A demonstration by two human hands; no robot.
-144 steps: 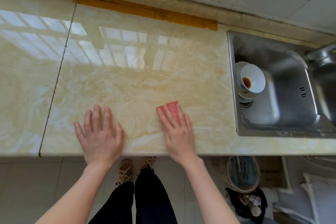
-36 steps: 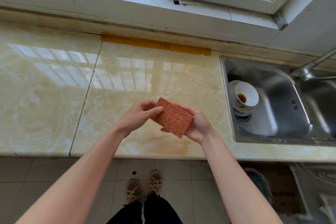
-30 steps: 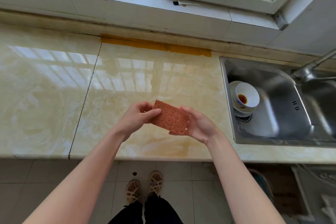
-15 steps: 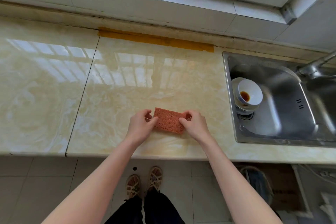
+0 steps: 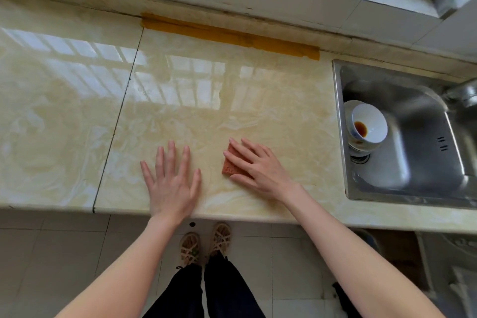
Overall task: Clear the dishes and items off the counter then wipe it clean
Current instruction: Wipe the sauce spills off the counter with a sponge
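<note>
The left hand (image 5: 171, 183) lies flat on the marble counter (image 5: 64, 116), fingers (image 5: 171, 155) spread and released, holding nothing. Just beside it, the right hand (image 5: 258, 168) presses flat on the red sponge (image 5: 228, 166), fingers extended over it, not curled. The sponge lies near the counter's front edge, its long axis running front to back. In the sink (image 5: 418, 162) stand 2 stacked bowls (image 5: 367, 125).

Counter (image 5: 232, 100): cream-yellow with pale marbled swirls, glossy. Tape strip (image 5: 229, 35) along back edge: mustard-orange. Sponge (image 5: 228, 166): reddish-pink, speckled with pores. Sink (image 5: 423, 162): dull silver steel. Bowls (image 5: 369, 124): white, possibly blue-patterned outside, 1 dark brown puddle inside. Trousers (image 5: 206, 292): black. Sandals (image 5: 206, 242): tan, woven.
</note>
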